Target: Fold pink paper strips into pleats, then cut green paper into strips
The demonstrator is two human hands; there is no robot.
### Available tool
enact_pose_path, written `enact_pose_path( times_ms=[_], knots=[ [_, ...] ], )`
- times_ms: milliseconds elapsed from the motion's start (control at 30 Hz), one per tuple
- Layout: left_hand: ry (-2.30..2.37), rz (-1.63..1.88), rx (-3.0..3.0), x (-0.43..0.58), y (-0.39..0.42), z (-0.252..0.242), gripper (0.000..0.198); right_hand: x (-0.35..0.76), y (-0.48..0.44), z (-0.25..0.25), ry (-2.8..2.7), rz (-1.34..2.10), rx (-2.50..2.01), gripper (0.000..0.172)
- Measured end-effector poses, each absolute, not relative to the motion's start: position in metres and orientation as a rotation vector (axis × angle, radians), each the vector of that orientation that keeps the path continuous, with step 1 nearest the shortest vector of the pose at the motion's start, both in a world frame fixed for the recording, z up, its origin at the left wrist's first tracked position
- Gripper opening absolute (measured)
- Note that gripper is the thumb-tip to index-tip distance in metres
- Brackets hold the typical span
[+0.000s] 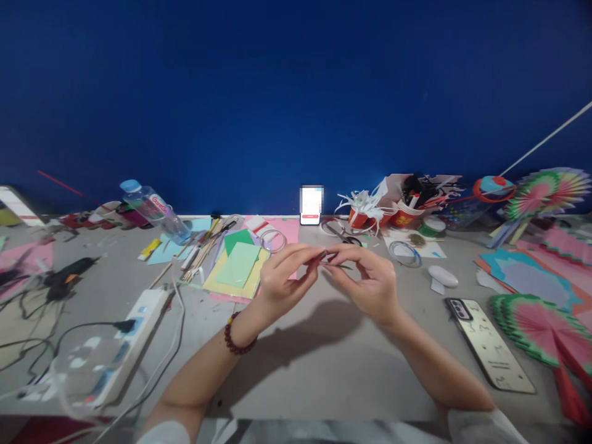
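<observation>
My left hand [287,271] and my right hand [366,279] meet above the middle of the table, fingertips almost touching. Both are closed in a pinch on a small thin strip [343,266], dark greenish, whose end shows beneath my right fingers. Its material is too small to make out, and most of it is hidden by the fingers. Beyond my left wrist lie sheets of coloured paper, with a light green sheet [238,265] on top. A pair of scissors [348,237] lies behind my right hand.
At left are a white power strip [134,342] with cables, a glue gun [69,277] and a tilted plastic bottle [155,206]. A lit phone [310,206] stands by the blue wall. At right are a second phone [494,351], paper fans [539,327] and cups [401,216] of tools.
</observation>
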State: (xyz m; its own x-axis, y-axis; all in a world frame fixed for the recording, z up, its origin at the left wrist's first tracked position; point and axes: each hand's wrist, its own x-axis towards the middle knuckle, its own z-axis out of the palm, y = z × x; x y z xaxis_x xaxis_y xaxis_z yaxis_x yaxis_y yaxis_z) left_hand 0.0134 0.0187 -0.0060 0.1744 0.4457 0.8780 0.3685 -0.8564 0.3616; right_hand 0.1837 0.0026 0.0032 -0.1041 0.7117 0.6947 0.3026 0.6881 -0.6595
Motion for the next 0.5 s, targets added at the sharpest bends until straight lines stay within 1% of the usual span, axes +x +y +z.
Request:
enact_pose_path(
  times_ms=[100,233,433,500],
  knots=[
    [0.857,1.789,2.359,0.0141,0.0170,-0.0048,0.032,0.1833,0.0021,0.0048,-1.722,0.354,-0.820,0.007],
    [0.888,1.709,2.297,0.0132,0.0147,0.0000,0.025,0.1814,0.0014,0.0074,-1.758,0.307,-0.797,0.005],
    [0.870,1.663,2.242,0.0109,0.0149,0.0025,0.020,0.1839,0.0005,0.0098,-1.759,0.353,-0.770,0.005],
    [0.862,1.653,2.264,0.0104,0.0146,0.0030,0.020,0.1866,0.0004,0.0097,-1.767,0.427,-0.733,0.009]
  ],
)
